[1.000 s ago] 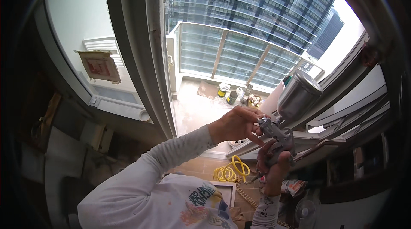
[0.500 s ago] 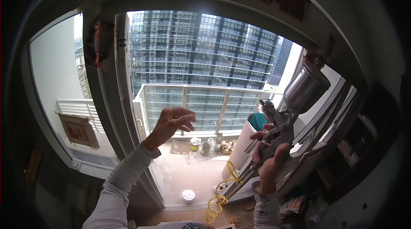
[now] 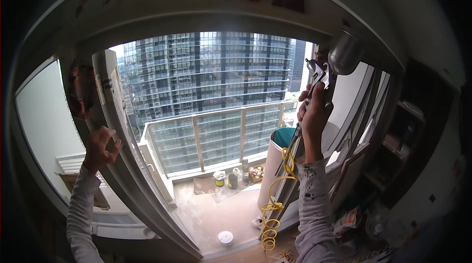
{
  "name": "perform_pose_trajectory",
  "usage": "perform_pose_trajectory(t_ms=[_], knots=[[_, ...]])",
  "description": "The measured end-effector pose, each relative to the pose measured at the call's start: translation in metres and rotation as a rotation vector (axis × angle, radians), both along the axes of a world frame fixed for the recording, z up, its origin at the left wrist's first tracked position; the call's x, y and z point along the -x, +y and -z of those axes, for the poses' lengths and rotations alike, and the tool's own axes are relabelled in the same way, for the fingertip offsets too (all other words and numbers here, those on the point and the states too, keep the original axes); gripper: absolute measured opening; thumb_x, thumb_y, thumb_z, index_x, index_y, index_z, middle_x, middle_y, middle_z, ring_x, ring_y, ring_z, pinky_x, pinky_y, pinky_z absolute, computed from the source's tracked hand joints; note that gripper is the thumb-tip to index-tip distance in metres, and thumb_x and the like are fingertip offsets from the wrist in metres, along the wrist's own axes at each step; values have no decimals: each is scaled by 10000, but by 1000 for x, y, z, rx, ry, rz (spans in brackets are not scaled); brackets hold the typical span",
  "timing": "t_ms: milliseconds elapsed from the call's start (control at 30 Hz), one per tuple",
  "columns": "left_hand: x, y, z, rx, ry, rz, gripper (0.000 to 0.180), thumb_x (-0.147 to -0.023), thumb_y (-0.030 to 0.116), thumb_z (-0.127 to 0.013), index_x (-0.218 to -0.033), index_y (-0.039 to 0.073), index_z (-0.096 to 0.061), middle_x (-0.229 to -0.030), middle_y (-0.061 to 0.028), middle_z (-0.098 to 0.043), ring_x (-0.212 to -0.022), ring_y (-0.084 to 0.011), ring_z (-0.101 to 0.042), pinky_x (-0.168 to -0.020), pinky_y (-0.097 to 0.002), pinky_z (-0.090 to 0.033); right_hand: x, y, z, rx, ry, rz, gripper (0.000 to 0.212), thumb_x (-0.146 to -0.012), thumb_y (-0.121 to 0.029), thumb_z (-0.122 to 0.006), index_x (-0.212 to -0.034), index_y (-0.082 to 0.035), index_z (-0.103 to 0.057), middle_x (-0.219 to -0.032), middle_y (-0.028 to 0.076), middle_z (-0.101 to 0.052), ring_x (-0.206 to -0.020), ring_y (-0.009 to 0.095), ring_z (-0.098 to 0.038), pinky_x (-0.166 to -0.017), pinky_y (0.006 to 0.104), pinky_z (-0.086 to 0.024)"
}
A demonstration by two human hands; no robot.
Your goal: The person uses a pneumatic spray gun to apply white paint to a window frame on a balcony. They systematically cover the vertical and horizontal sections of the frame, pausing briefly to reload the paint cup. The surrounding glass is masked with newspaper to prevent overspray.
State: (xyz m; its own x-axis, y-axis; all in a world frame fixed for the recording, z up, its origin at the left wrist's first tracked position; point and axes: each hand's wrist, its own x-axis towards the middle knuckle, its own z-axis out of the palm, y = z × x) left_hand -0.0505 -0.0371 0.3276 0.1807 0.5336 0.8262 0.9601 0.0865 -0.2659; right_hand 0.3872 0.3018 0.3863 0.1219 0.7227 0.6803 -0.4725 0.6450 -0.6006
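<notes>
My right hand [image 3: 315, 118] is wrapped round the handle of a metal paint spray gun [image 3: 320, 76], raised near the right side of the door frame. A silver cup [image 3: 345, 52] sits on top of the gun. From the handle, a yellow coiled air hose [image 3: 270, 207] hangs down toward the floor. On the left, my left hand [image 3: 102, 150] is raised in front of the upright frame post [image 3: 129, 137]. Its fingers are loosely curled and apart, with nothing seen in them; whether it touches the post I cannot tell. Dark, rust-coloured patches mark the post and the overhead beam [image 3: 184, 4].
Beyond the opening lies a balcony with a glass railing [image 3: 221, 137]. Paint cans [image 3: 219, 178] stand on its floor, and a round white lid-like object [image 3: 225, 238] lies nearer. A tall rolled sheet [image 3: 275, 169] leans at the right. Dark shelves [image 3: 403, 140] stand far right.
The spray gun has gone up in my right hand, with that arm stretched further. My left hand has moved left, from before the opening to the post. The view has shifted.
</notes>
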Motion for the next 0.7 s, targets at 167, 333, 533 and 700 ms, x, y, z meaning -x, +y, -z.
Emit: perform_pose_trajectory(t_ms=[167, 333, 533, 700], knots=[[5, 9, 6, -105, 114, 26, 336, -727, 112, -719, -1016, -3, -591, -800, -129, -561, -670, -281, -576, -615, -380, -478, -3, -9, 9, -13, -18, 14, 495, -992, -532, -523, -971, -38, -560, -639, 11, -507, -374, 68, -368, -358, 243, -261], [12, 8, 15, -114, 91, -3, 331, -723, 122, -707, -1005, -1, -585, -749, -112, -510, -651, -266, -545, -608, -379, -449, -11, -4, 11, -71, -18, -108, 361, -978, -406, -626, -869, -62, -608, -623, -24, -523, -427, 22, -390, -382, 198, -259], [16, 8, 16, -133, 122, -20, 328, -724, 129, -699, -1004, 6, -580, -746, -103, -488, -658, -260, -519, -649, -388, -425, -22, 52, -2, -9, -35, 82, 514, -963, -560, -563, -871, -55, -546, -559, -25, -423, -367, 64, -351, -349, 247, -262], [21, 8, 20, -138, 138, -48, 342, -724, 131, -698, -1020, 7, -581, -747, -101, -484, -659, -264, -515, -678, -398, -424, -33, 82, -10, 5, 2, 143, 526, -946, -576, -582, -820, -67, -544, -563, -25, -423, -365, 62, -344, -341, 245, -255]])
